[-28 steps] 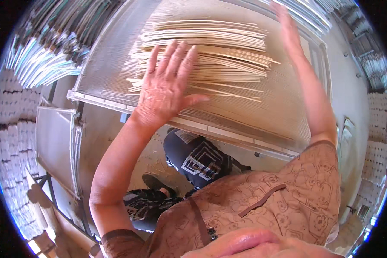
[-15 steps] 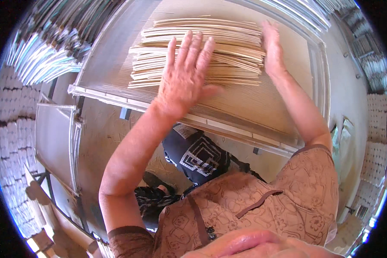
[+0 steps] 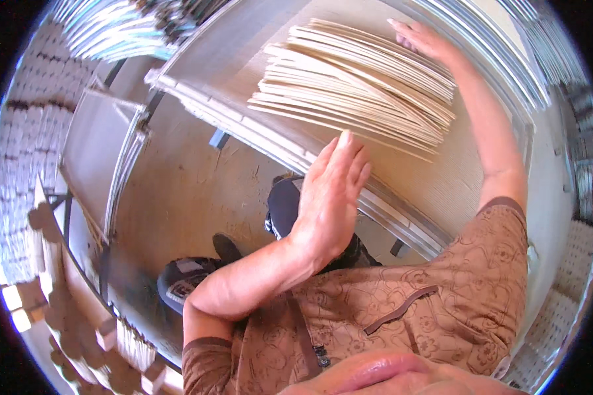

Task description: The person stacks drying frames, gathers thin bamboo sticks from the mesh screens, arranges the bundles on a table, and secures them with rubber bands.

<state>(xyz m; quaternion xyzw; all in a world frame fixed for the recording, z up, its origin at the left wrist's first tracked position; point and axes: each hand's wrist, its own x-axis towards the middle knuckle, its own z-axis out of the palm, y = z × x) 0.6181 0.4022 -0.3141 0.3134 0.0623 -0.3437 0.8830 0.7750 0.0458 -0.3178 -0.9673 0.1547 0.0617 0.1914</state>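
Observation:
A spread of thin pale sticks (image 3: pixel 349 82), like dry noodles or wooden rods, lies on a mesh-bottomed framed tray (image 3: pixel 408 197). Some sticks cross the others at a slant. My left hand (image 3: pixel 333 191) is raised over the tray's near edge, just in front of the sticks. Its fingers are stretched out, and nothing shows in it. My right hand (image 3: pixel 423 41) is at the far right of the bundle, by the stick ends. Its index finger reaches out while the other fingers bend slightly; I see nothing held there.
Stacked metal-edged frames (image 3: pixel 487 49) stand beyond the tray on the right. Another mesh screen (image 3: pixel 99 151) leans at the left. Silvery bundles (image 3: pixel 118 29) lie at the far left, and pale stacked packs (image 3: pixel 26 131) line the left wall. My legs are below the tray's near edge.
My left hand has come off the sticks and back toward my body. My right hand has moved from the sticks' right ends to their far side. The view has turned.

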